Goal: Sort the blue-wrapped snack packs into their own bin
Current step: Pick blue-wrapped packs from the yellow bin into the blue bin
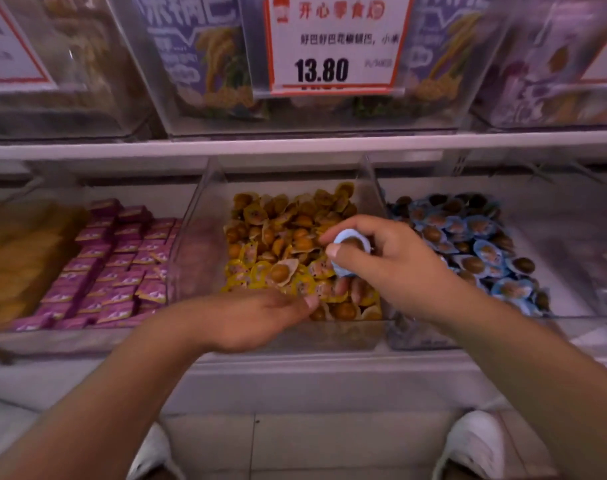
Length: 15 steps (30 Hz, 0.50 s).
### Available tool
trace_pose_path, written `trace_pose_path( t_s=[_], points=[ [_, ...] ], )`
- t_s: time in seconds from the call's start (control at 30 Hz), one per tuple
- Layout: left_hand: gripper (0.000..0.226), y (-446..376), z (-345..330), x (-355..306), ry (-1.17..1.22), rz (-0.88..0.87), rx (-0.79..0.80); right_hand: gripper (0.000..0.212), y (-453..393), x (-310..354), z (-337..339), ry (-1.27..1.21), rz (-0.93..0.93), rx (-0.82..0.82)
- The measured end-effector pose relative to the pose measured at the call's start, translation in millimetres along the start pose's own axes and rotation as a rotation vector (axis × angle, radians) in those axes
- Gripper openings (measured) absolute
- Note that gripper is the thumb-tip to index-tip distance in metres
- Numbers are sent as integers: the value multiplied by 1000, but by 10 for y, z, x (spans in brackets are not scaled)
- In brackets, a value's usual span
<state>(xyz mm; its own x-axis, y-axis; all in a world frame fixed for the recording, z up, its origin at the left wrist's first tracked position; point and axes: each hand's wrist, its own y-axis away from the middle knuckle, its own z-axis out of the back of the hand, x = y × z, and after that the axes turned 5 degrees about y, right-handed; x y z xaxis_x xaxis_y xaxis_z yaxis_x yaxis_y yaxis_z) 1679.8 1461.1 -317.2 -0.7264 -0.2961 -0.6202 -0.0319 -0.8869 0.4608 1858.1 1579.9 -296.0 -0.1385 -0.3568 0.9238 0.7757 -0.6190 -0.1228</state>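
Tag [335,43] reads 13.80; right hand [395,261] pinches blue pack [351,242], left hand [257,317] lies slack.

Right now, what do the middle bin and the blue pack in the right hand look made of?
Middle bin: clear rigid plastic, likely acrylic; the purple packets show through its glossy wall. Blue pack, pinched by the right hand: seemingly thin sealed plastic film, pale blue rim around a brown centre.

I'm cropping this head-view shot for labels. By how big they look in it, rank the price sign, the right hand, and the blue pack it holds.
1. price sign, largest
2. right hand; it is nearer the camera, so its true size is unsure
3. blue pack in its grip, smallest
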Motion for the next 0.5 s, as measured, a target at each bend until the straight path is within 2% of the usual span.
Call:
trace_pose_path(
  t_s=[0.1,0.2,0.3,0.4,0.5],
  points=[
    [68,-37,17,47,-67,124,-29,9,-4,10,-2,11,3,15],
    [48,-61,64,57,-105,73,26,10,-3,20,-40,39,12,28],
    [37,-70,78,65,-195,71,68,10,0,6,-60,81,16,37],
    [33,-56,82,121,-75,59,-14,12,4,-17,-74,136,-2,92],
    [23,27,144,197,152,-83,-91,13,-14,-25,-84,154,-58,133]
  ],
)
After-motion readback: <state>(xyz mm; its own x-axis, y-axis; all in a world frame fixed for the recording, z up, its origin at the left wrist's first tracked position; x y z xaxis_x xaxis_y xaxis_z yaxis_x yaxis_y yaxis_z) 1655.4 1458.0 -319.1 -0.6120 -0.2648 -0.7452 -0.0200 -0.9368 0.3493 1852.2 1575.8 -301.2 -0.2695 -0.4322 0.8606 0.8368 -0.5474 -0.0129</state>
